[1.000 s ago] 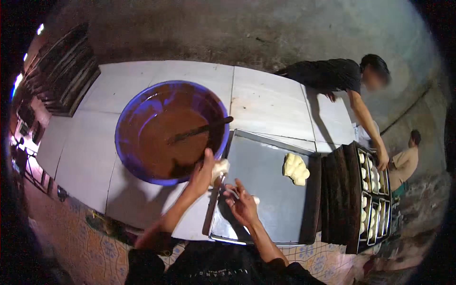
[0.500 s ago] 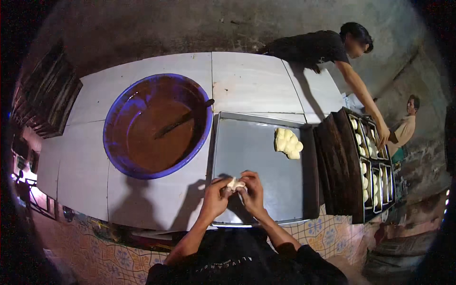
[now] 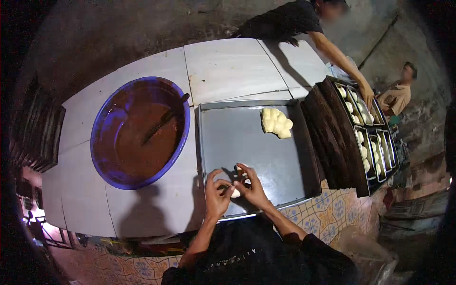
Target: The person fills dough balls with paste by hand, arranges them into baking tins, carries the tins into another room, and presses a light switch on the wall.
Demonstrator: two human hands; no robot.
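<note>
My left hand (image 3: 217, 194) and my right hand (image 3: 251, 187) meet over the front of a grey metal tray (image 3: 232, 137), both closed on a small pale piece of dough (image 3: 235, 193), partly hidden by my fingers. A larger lumpy mound of pale yellow dough (image 3: 275, 122) lies toward the tray's back right. Left of the tray is a wide blue basin (image 3: 166, 168) of brown liquid, with a dark stick (image 3: 156, 127) resting in it.
Dark pans (image 3: 332, 152) holding several dough balls stand right of the tray on the white tiled table (image 3: 228, 66). A co-worker's arm (image 3: 342, 61) reaches into them; another person (image 3: 396, 95) is behind. Stacked dark trays (image 3: 35, 130) are at the left.
My left hand has moved from beside the basin to join my right over the tray's front, and my fingers have closed round the dough. The camera's view has shifted.
</note>
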